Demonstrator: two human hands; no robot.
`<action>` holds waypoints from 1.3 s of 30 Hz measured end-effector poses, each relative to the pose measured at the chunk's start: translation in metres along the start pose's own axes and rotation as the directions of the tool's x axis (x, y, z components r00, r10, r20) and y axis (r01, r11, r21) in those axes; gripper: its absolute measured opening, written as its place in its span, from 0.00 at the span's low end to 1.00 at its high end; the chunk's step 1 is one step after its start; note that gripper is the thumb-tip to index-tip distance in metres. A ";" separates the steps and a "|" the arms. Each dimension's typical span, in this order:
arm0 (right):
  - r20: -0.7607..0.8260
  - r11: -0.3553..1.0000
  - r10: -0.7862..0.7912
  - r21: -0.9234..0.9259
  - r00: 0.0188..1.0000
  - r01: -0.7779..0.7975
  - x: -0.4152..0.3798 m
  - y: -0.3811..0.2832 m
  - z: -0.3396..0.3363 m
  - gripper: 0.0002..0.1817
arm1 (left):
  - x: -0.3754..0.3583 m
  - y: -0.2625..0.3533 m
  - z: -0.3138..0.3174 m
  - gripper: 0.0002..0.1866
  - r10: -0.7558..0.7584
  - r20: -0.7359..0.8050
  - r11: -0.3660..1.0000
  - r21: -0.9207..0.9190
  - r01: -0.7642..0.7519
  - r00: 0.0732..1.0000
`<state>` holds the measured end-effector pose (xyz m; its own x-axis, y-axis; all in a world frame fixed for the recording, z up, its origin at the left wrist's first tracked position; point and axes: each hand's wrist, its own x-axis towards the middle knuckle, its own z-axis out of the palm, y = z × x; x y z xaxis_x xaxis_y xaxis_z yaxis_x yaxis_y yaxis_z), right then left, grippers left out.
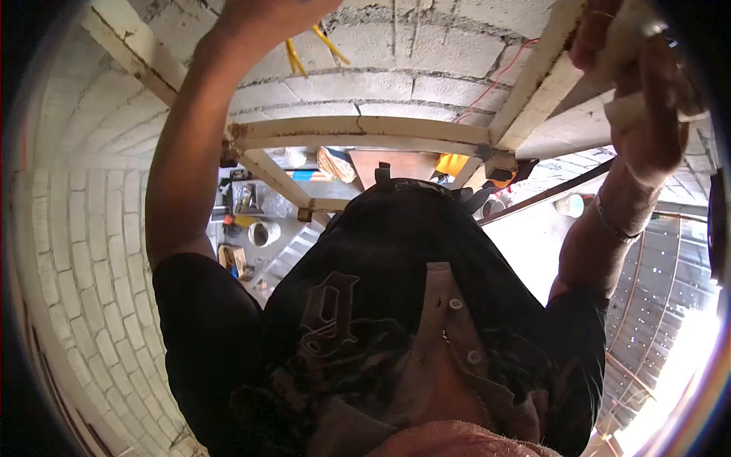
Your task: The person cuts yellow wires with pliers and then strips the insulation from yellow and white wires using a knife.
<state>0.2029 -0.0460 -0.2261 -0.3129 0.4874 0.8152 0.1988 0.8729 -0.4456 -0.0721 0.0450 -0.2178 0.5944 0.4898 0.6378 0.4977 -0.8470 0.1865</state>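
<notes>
At the top edge of the head view is my left hand, largely cut off, so its fingers are hidden. Yellow strands, like thin wires or strips, hang just below it. Over at the upper right, my right hand is raised beside a pale metal beam. Its fingers are bent around a whitish, partly blurred thing whose kind I cannot make out. A pale band lies across these fingers, and a bracelet circles the wrist.
A cream metal crossbar runs in front of my body, joined to slanting beams. Behind it stands a block wall with a thin red wire. Below lie a white bucket, tools and bags. A brick wall rises on the left.
</notes>
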 end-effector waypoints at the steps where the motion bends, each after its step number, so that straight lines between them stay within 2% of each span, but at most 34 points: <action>1: 0.015 1.000 -0.003 0.016 1.000 0.003 0.000 0.002 -0.003 0.28 | -0.002 -0.011 0.010 0.10 0.102 -0.043 0.995 0.006 -0.102 0.994; 2: 0.018 1.000 0.023 0.020 1.000 -0.023 -0.001 0.001 -0.003 0.28 | -0.011 -0.017 0.019 0.12 0.113 -0.057 0.993 0.035 -0.111 0.992; 4: 0.034 0.996 0.068 0.050 0.997 -0.070 -0.001 -0.002 -0.007 0.28 | -0.024 -0.032 0.042 0.14 0.140 -0.081 0.989 -0.038 -0.144 0.987; 6: 0.079 0.983 0.137 0.109 0.987 -0.145 0.000 -0.004 -0.012 0.28 | -0.035 -0.040 0.059 0.16 0.100 -0.020 0.994 -0.042 -0.100 0.995; 7: 0.111 0.969 0.182 0.146 0.977 -0.197 0.001 -0.006 -0.016 0.29 | -0.041 -0.043 0.067 0.16 0.091 0.002 0.991 -0.102 -0.091 0.996; 8: 0.148 0.945 0.237 0.193 0.960 -0.263 0.002 -0.006 -0.018 0.29 | -0.046 -0.046 0.076 0.15 0.082 0.025 0.984 -0.162 -0.077 0.996; 9: 0.191 0.911 0.287 0.250 0.939 -0.329 0.005 -0.011 -0.021 0.29 | -0.047 -0.046 0.078 0.14 0.106 0.077 0.989 -0.114 -0.097 0.991; 11: 0.303 0.793 0.400 0.359 0.865 -0.492 0.011 -0.011 -0.028 0.29 | -0.054 -0.048 0.096 0.14 0.072 0.122 0.986 -0.156 -0.052 0.990; 13: 0.415 0.637 0.474 0.447 0.777 -0.628 0.018 -0.017 -0.035 0.29 | -0.058 -0.052 0.102 0.14 0.043 0.234 0.986 -0.167 -0.004 0.971; 17: 0.624 0.286 0.520 0.515 0.583 -0.808 0.031 -0.021 -0.045 0.30 | -0.065 -0.059 0.105 0.13 0.017 0.291 0.981 -0.190 0.041 0.957; 20: 0.793 -0.060 0.476 0.461 0.380 -0.886 0.045 -0.020 -0.054 0.31 | -0.061 -0.060 0.094 0.10 -0.024 0.402 0.978 -0.179 0.104 0.915; 22: 0.868 -0.261 0.440 0.368 0.229 -0.892 0.050 -0.020 -0.059 0.31 | -0.063 -0.065 0.093 0.10 -0.033 0.379 0.981 -0.164 0.102 0.925; 23: 0.875 -0.260 0.426 0.362 0.231 -0.895 0.043 -0.017 -0.062 0.31 | -0.064 -0.067 0.094 0.10 -0.047 0.378 0.982 -0.150 0.111 0.924; 24: 0.782 0.023 0.487 0.434 0.389 -0.901 0.028 -0.013 -0.064 0.27 | -0.065 -0.069 0.095 0.10 -0.057 0.417 0.978 -0.157 0.134 0.907; 25: 0.671 0.303 0.497 0.460 0.550 -0.835 0.014 -0.011 -0.065 0.24 | -0.066 -0.069 0.096 0.11 -0.063 0.457 0.973 -0.168 0.155 0.887; 26: 0.552 0.559 0.453 0.435 0.700 -0.705 0.006 -0.008 -0.066 0.24 | -0.067 -0.068 0.097 0.11 -0.071 0.461 0.972 -0.166 0.164 0.885; 27: 0.593 0.727 0.419 0.235 0.688 -0.646 0.024 -0.011 -0.050 0.22 | -0.068 -0.067 0.098 0.11 -0.060 0.479 0.966 -0.194 0.172 0.876; 28: 0.594 0.707 0.417 0.264 0.688 -0.656 0.031 -0.011 -0.045 0.21 | -0.069 -0.066 0.098 0.11 -0.051 0.497 0.959 -0.218 0.182 0.866; 29: 0.627 0.581 0.410 0.381 0.663 -0.719 0.032 -0.009 -0.044 0.21 | -0.073 -0.066 0.102 0.10 0.004 0.414 0.965 -0.242 0.105 0.910; 30: 0.682 0.339 0.399 0.512 0.613 -0.789 0.033 -0.006 -0.043 0.21 | -0.075 -0.065 0.104 0.10 -0.011 0.415 0.967 -0.226 0.115 0.910; 31: 0.761 -0.005 0.356 0.582 0.542 -0.813 0.033 -0.002 -0.039 0.20 | -0.075 -0.064 0.105 0.10 0.001 0.406 0.956 -0.269 0.118 0.914; 32: 0.827 -0.355 0.286 0.561 0.485 -0.748 0.035 0.001 -0.034 0.20 | -0.075 -0.064 0.103 0.09 0.013 0.395 0.943 -0.309 0.120 0.919; 33: 0.863 -0.618 0.208 0.481 0.461 -0.622 0.036 0.003 -0.029 0.20 | -0.071 -0.060 0.098 0.09 -0.008 0.425 0.936 -0.315 0.156 0.905; 34: 0.874 -0.758 0.152 0.403 0.461 -0.513 0.036 0.006 -0.023 0.21 | -0.070 -0.059 0.095 0.09 -0.006 0.425 0.934 -0.322 0.157 0.905; 35: 0.876 -0.841 0.111 0.335 0.470 -0.425 0.035 0.005 -0.019 0.21 | -0.070 -0.058 0.092 0.09 -0.023 0.435 0.940 -0.296 0.168 0.900; 36: 0.879 -0.837 0.118 0.339 0.463 -0.430 0.037 0.009 -0.016 0.21 | -0.070 -0.057 0.090 0.09 -0.034 0.445 0.945 -0.278 0.174 0.895; 38: 0.857 -0.804 -0.087 0.241 0.508 -0.544 0.037 0.020 -0.012 0.24 | -0.077 -0.063 0.093 0.08 -0.046 0.436 0.966 -0.211 0.152 0.899; 39: 0.955 -0.760 0.153 0.279 0.255 -0.587 0.032 0.013 -0.055 0.29 | -0.078 -0.064 0.094 0.08 -0.156 0.533 0.969 -0.082 0.234 0.832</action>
<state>0.2463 -0.0199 -0.1854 -0.9360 0.2800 -0.2134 -0.2268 -0.9432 -0.2428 -0.0912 0.0807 -0.3493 0.7536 0.6492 0.1033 0.5693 -0.7231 0.3911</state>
